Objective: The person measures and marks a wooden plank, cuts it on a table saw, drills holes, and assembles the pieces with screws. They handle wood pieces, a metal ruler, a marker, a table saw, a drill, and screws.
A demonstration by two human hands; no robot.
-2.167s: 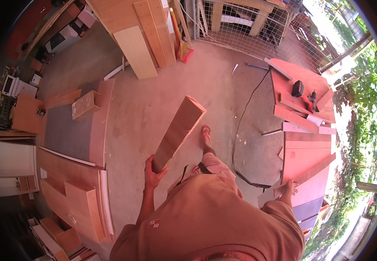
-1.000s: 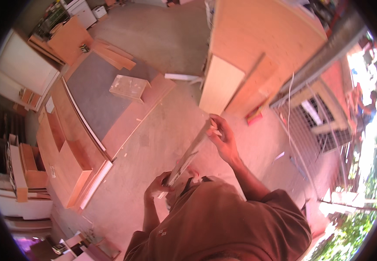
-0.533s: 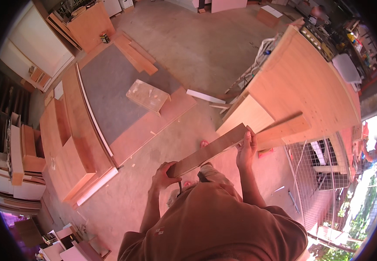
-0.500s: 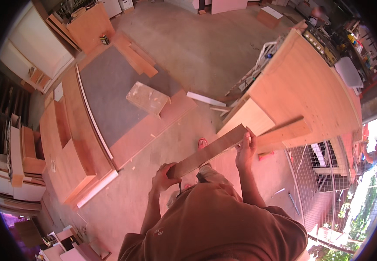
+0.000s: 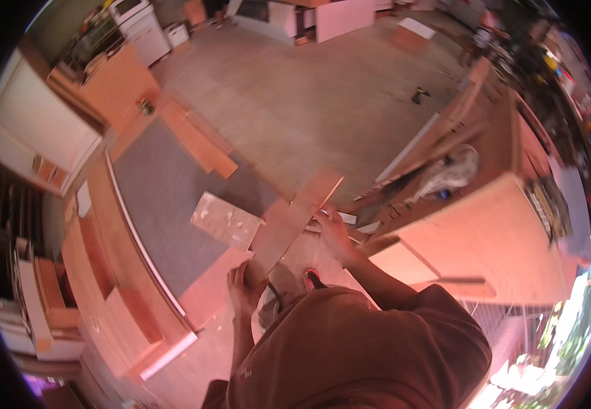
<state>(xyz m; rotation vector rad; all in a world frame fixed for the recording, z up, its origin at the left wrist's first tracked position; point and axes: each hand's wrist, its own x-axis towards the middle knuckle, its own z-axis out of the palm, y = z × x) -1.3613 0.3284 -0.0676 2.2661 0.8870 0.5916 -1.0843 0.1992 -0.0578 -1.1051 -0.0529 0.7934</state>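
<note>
A long, narrow brown wooden board [image 5: 290, 226] is held in front of me at a slant, its far end pointing forward and a little right. My left hand [image 5: 242, 285] grips the near end, with the fingers at its left edge. Farther up the right edge, my right hand [image 5: 333, 230] is closed on the same board, its fingertips near the thin pale edge. Past the board's left side, a small stained wooden stool or box [image 5: 224, 221] stands on a dark grey panel [image 5: 166, 170]. The board covers part of the floor behind it.
Left of the panel lies a long wooden cabinet piece [image 5: 101, 266]. Two plank strips [image 5: 196, 140] lie at the panel's far edge. A large wooden cabinet [image 5: 472, 235] stands close on my right, a plastic bag inside. A cordless drill [image 5: 419, 95] rests on the floor farther off.
The board has swung from a sideways slant to pointing more forward, both hands moving with it. My view has shifted, and the large cabinet on the right now shows its open inside.
</note>
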